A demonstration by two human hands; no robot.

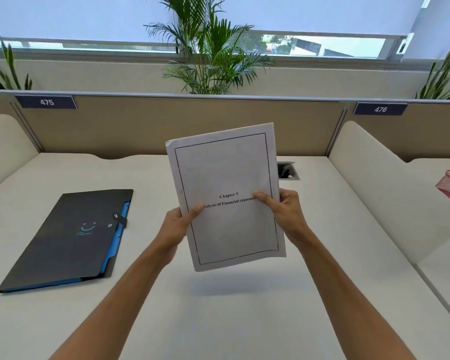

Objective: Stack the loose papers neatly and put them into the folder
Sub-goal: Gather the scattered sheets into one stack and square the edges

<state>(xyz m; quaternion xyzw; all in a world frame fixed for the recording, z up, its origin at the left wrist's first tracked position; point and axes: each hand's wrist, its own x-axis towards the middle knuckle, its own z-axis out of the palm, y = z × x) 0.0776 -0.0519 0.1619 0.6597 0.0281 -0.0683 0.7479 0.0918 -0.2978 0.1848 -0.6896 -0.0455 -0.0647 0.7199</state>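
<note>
Your left hand (178, 219) and right hand (283, 206) each grip a side of the paper stack (226, 172), raised above the counter (218, 320); the closed folder (70, 237) lies left.

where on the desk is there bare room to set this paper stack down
Bare desk lies under the papers, between the folder and the right divider. The cable port sits behind; the left side is taken by the folder.

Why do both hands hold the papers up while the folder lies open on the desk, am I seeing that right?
Not quite. The head view shows the folder lying closed, its strap fastened. The rest holds: left hand and right hand both grip the papers above the desk.
</note>
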